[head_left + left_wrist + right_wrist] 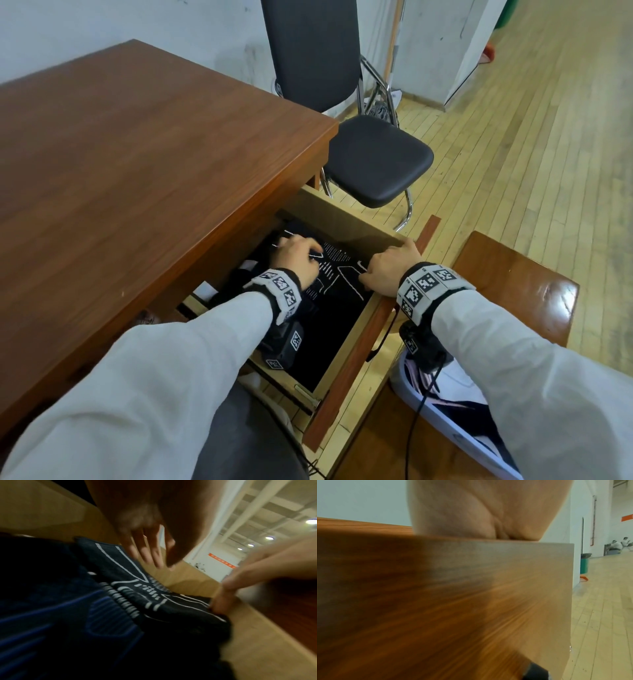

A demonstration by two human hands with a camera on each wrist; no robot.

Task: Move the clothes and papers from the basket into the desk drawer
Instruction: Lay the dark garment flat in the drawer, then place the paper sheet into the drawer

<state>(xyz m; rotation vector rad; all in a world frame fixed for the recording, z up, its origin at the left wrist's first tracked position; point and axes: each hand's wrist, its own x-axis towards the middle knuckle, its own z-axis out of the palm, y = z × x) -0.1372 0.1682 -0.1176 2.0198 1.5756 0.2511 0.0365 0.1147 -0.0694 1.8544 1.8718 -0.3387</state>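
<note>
Clothes (337,301), black with white lines, lie in the open drawer (346,370). Left hand (297,261) rests on them, fingers (150,550) loosely spread, holding nothing. Right hand (390,270) pinches their edge beside the drawer front. Basket (459,431) sits below the right wrist.

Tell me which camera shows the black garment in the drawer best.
The head view: it shows the black garment lying in the open drawer with both hands on it. The left wrist view gives only a blurred close-up of its white pattern. The right wrist view shows only the drawer's wooden front.
</note>
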